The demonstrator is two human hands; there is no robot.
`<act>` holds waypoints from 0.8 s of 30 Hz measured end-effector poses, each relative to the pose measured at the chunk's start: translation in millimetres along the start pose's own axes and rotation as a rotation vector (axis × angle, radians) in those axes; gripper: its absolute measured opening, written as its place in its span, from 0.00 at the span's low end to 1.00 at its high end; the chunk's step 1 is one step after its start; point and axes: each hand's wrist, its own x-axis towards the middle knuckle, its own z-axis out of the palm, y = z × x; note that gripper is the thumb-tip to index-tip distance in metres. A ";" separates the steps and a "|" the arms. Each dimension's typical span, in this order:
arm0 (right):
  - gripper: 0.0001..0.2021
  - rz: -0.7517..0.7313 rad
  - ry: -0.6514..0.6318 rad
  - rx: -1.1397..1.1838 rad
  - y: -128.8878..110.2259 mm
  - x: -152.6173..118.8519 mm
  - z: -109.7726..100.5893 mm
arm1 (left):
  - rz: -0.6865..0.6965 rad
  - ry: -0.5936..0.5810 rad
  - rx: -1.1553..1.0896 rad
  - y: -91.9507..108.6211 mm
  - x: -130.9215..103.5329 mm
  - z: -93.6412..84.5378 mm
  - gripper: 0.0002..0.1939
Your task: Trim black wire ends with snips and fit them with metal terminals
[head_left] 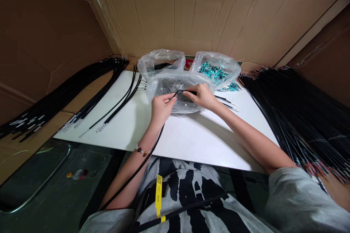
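Near the middle of the view, my left hand pinches the end of a black cable, which runs down along my left forearm. My right hand is closed on a thin dark piece, its tip close to the cable end; whether the two touch is too small to tell. Both hands are over an open clear plastic bag filled with small silvery-grey parts. Behind it stand a bag with black pieces and a bag with teal and silver pieces.
Black cables with clear-sleeved ends lie on the white table, left of the bags. Short cable ends show at the right. Large cable bundles line the far left and far right. Cardboard walls surround the table.
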 end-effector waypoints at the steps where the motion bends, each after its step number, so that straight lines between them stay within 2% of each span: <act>1: 0.19 0.005 0.005 -0.001 -0.1 0.1 -0.1 | 0.017 0.010 0.025 0.0 -0.5 -0.2 0.19; 6: 0.16 0.023 0.015 -0.010 -0.7 -0.1 0.1 | 0.119 0.062 0.172 1.9 -4.5 -1.0 0.18; 12: 0.19 0.013 -0.005 -0.012 -3.1 -1.1 -0.1 | 0.245 0.096 0.321 2.2 -8.2 -1.0 0.17; 18: 0.18 0.036 0.017 -0.030 -1.0 -0.4 0.9 | 0.273 0.071 0.380 1.0 -8.2 -1.7 0.19; 24: 0.20 0.018 -0.025 -0.047 -4.8 -1.2 -0.3 | 0.287 0.071 0.442 1.5 -9.2 -0.6 0.18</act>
